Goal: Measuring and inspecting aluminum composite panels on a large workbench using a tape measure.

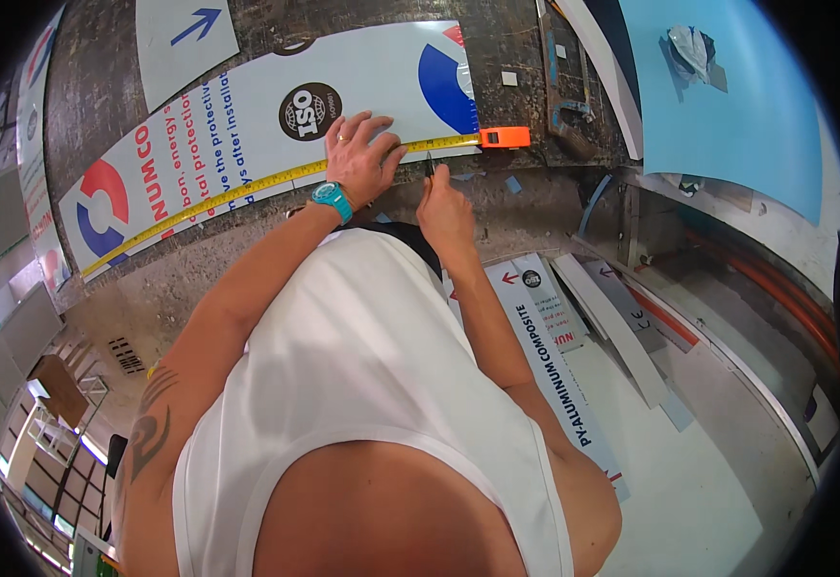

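Observation:
A long white printed panel [382, 87] lies on the dark worktop, slanting down toward the left. Along its near edge runs the yellow blade of a tape measure [237, 192], whose orange case [505, 137] sits just past the panel's right end. My left hand [362, 159], with a turquoise watch at the wrist, rests on the panel and the blade, fingers stretched out. In my right hand [447, 213] is a slim dark pointed tool [430, 165], its tip at the blade's near side. Whether it is a pen or a knife I cannot tell.
A second white panel [189, 62] with a blue arrow lies at the far left. A worn metal saw-like frame [567, 115] lies right of the tape case. Beyond it is a light-blue sheet [737, 115]. Printed panel strips [622, 337] lie lower down, right of my right arm.

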Demonstrator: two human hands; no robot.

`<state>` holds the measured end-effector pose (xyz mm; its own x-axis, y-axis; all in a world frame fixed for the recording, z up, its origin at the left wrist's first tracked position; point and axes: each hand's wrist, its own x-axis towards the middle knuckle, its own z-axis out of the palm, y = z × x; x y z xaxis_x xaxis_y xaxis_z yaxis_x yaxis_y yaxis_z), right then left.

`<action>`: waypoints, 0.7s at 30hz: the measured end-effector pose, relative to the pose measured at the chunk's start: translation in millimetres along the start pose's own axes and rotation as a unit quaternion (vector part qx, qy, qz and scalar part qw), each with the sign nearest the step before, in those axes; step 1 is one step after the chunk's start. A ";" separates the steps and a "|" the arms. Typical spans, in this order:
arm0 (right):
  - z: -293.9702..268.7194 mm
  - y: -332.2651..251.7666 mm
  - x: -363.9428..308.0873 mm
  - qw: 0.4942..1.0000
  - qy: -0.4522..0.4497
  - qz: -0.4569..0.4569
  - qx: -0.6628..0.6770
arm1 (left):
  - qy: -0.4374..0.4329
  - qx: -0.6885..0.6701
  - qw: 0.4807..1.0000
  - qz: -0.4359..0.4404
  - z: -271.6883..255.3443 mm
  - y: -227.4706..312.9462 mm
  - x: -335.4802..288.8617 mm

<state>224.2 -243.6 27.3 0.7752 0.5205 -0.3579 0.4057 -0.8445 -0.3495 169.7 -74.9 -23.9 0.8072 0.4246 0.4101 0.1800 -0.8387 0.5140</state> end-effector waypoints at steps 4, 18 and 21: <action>-2.9 -0.2 0.7 1.000 0.000 -0.001 0.001 | 0.001 -0.001 1.000 0.004 0.2 1.1 0.8; -5.1 -3.0 0.9 1.000 -0.015 0.002 0.004 | 0.006 -0.001 1.000 0.004 -0.1 -0.3 -0.8; -5.7 -3.1 1.3 1.000 -0.020 0.008 0.003 | 0.003 0.001 1.000 0.005 -0.1 -0.3 -0.8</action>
<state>226.7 -241.0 32.9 0.7612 0.5118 -0.3983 0.3903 -0.8520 -0.3489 168.9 -74.9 -24.3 0.8051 0.4191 0.4198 0.1737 -0.8433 0.5087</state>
